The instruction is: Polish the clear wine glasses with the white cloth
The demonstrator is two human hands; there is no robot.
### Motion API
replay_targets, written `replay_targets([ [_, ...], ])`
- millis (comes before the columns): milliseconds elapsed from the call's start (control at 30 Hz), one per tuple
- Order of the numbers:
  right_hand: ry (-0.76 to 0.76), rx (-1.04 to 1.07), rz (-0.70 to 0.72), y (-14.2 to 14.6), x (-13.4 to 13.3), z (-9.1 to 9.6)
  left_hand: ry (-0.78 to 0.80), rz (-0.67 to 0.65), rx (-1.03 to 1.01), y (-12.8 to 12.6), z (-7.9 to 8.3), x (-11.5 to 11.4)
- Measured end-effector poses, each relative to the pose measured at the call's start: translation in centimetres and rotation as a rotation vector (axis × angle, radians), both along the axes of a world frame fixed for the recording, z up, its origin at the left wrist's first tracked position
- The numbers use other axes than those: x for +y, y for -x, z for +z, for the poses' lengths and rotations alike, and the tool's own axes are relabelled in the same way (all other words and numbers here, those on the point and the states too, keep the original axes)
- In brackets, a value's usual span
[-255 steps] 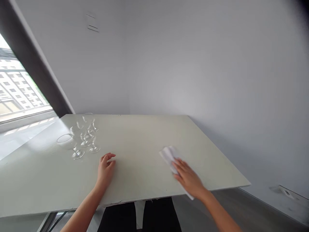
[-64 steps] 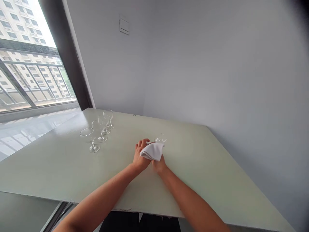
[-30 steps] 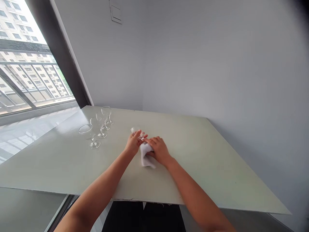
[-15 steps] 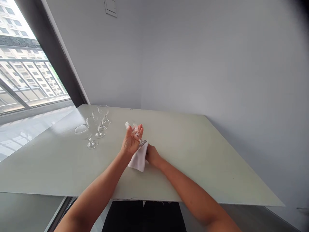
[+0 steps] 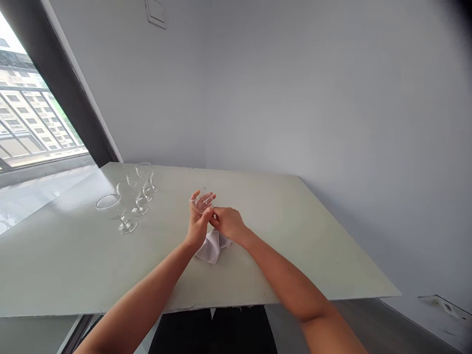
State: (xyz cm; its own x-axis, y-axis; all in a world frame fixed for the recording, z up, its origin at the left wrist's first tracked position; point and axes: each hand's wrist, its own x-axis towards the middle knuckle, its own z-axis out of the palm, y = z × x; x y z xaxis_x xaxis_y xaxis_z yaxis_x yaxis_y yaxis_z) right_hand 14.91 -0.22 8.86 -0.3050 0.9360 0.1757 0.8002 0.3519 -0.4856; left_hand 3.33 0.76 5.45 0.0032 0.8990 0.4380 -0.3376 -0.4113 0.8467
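My left hand (image 5: 196,223) grips a clear stemmed glass (image 5: 201,200) by its bowl and holds it above the pale table (image 5: 287,236). My right hand (image 5: 228,224) is closed on a white cloth (image 5: 210,246) right beside the glass's lower part; the cloth hangs down below both hands and touches the table. The glass's stem and foot are hidden between my hands.
Three more stemmed glasses (image 5: 127,204) stand in a row at the table's far left, near a window (image 5: 25,123). Grey walls close off the back and right. The table's near edge runs just before my legs.
The glass has turned from lying tilted with its foot toward my right hand to bowl-up in my left hand. My right hand moved up beside it with the cloth. The view swung right.
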Motion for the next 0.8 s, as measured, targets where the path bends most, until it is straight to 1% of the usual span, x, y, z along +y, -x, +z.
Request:
replay_targets([
  [67,0.000,0.030,-0.043,-0.6,1.3,-1.3,-0.047,-0.003,0.133,-0.1,-1.0,0.1],
  [133,-0.027,0.112,-0.177,-3.0,3.1,-2.5,-0.059,-0.009,0.345,-0.2,-2.2,0.4],
  [167,-0.041,0.149,-0.281,-4.8,4.1,-3.0,-0.048,-0.025,0.476,-0.3,-2.8,0.4],
  [200,-0.043,0.188,-0.416,-6.8,5.2,-3.4,-0.034,-0.051,0.614,-0.4,-3.4,0.4],
  [233,-0.047,0.193,-0.501,-9.1,6.1,-3.8,-0.027,-0.083,0.750,-0.6,-3.9,0.3],
  [300,-0.052,0.192,-0.631,-13.7,7.7,-4.4,-0.055,-0.133,0.972,-1.0,-4.7,0.0],
  [367,-0.046,0.189,-0.769,-18.0,8.7,-5.0,-0.109,-0.145,1.110,-1.4,-5.1,-0.4],
  [467,-0.024,0.195,-0.943,-22.9,9.5,-6.0,-0.148,-0.117,1.213,-1.6,-5.2,-0.5],
  [567,-0.007,0.214,-1.051,-25.8,10.2,-7.0,-0.162,-0.092,1.239,-1.5,-5.2,-0.2],
  [667,0.004,0.245,-1.098,-27.1,11.1,-7.8,-0.150,-0.085,1.222,-1.4,-5.2,0.2],
  [800,0.006,0.287,-1.103,-27.5,11.8,-8.2,-0.058,-0.048,1.183,-1.4,-5.1,0.4],
])
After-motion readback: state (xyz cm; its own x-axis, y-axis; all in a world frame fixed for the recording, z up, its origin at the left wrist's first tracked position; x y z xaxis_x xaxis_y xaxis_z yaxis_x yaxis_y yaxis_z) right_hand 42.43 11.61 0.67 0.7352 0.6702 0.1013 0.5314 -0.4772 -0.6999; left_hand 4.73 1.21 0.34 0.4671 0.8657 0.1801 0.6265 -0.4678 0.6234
